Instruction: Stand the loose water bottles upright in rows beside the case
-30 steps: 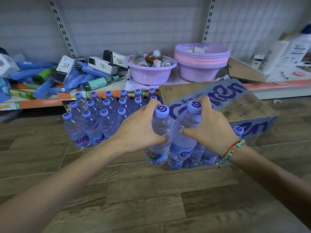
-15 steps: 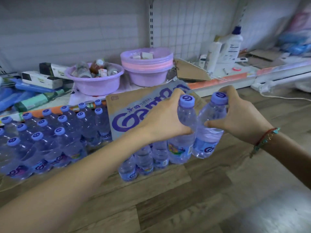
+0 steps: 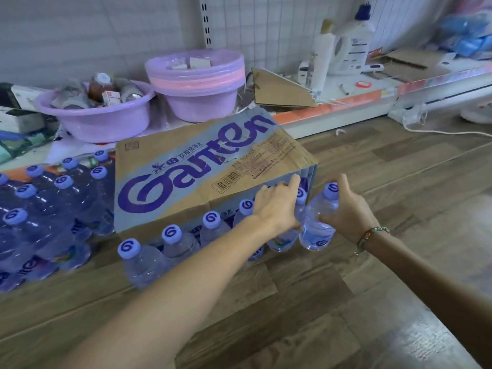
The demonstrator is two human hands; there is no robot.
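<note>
A cardboard water case [image 3: 202,166] with purple lettering lies on the wooden floor. Along its front edge stands a row of clear bottles [image 3: 175,243] with lilac caps. At the right end of that row my left hand [image 3: 277,206] is wrapped around one bottle [image 3: 285,239], mostly hidden by the hand. My right hand [image 3: 348,209] grips another bottle [image 3: 318,225] just beside it, tilted slightly, its base at floor level. To the left of the case stands a block of several more upright bottles [image 3: 53,209].
A low shelf [image 3: 346,102] runs behind the case with two lilac basin stacks [image 3: 194,83], boxes, a torn cardboard piece [image 3: 279,89] and detergent bottles [image 3: 351,41]. A white cable [image 3: 439,131] lies on the floor at the right.
Both hands have carried their bottles down and to the right, from chest height to the floor at the right end of the front row. The view has swung right.
</note>
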